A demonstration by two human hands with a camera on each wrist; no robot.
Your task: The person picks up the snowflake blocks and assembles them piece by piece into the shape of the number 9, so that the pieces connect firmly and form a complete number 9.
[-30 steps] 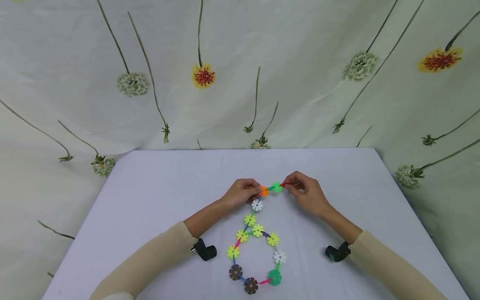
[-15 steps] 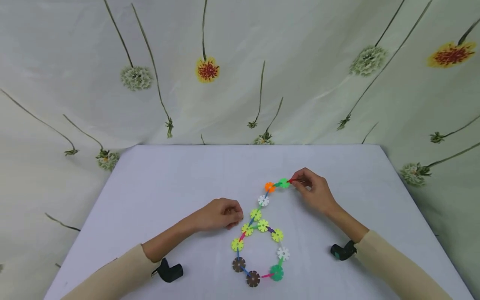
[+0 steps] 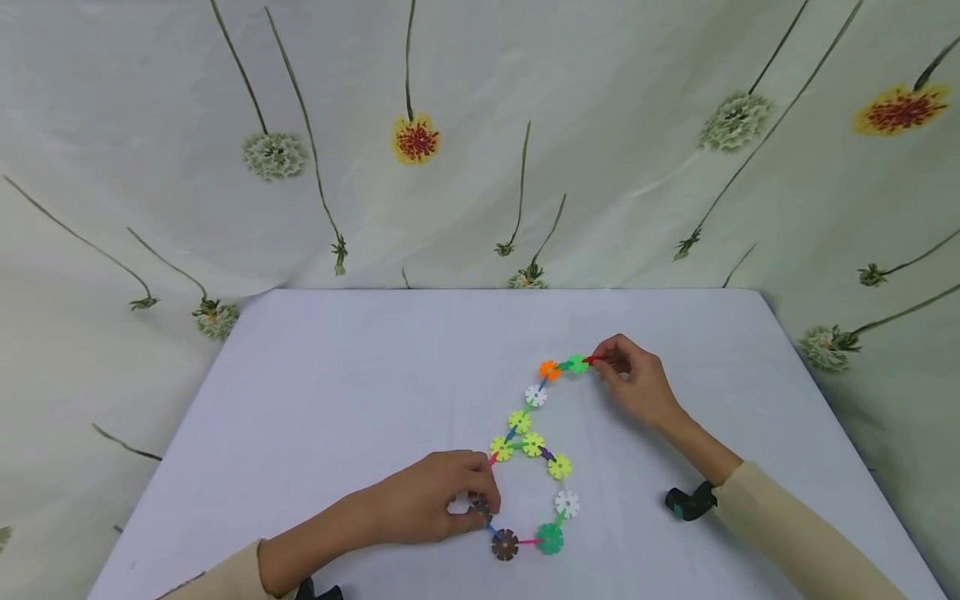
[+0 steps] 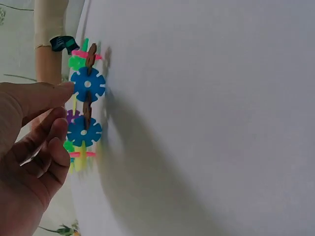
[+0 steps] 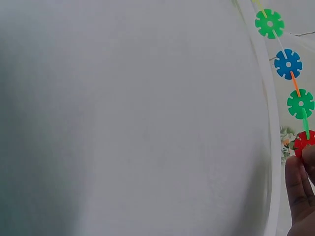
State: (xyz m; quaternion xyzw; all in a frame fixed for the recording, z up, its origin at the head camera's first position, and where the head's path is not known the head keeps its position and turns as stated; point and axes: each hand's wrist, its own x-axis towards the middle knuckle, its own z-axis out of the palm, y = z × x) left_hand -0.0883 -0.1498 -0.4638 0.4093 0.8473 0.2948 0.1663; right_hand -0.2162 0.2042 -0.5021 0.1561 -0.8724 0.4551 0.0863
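Note:
A chain of slotted snowflake discs lies on the white table, forming a closed loop with a curved tail. My right hand (image 3: 637, 383) pinches the red disc (image 5: 304, 141) at the tail's far end, beside a light green disc (image 3: 577, 363). At the loop's left side, my left hand (image 3: 442, 497) bends its thumb and fingers around a brown disc (image 3: 479, 503), partly covering it. In the left wrist view, this brown disc stands edge-on between two blue discs (image 4: 83, 131). A second brown disc (image 3: 505, 545) shows at the loop's bottom.
A white cloth covers the table (image 3: 337, 375). Behind it hangs a pale curtain (image 3: 465, 208) printed with flowers. The right side of the loop has a white disc (image 3: 567, 503) and a green disc (image 3: 550, 538).
My left hand has let go near the orange disc and come down toward me to the brown disc. The right hand has moved slightly right with the red disc, and the chain has shifted.

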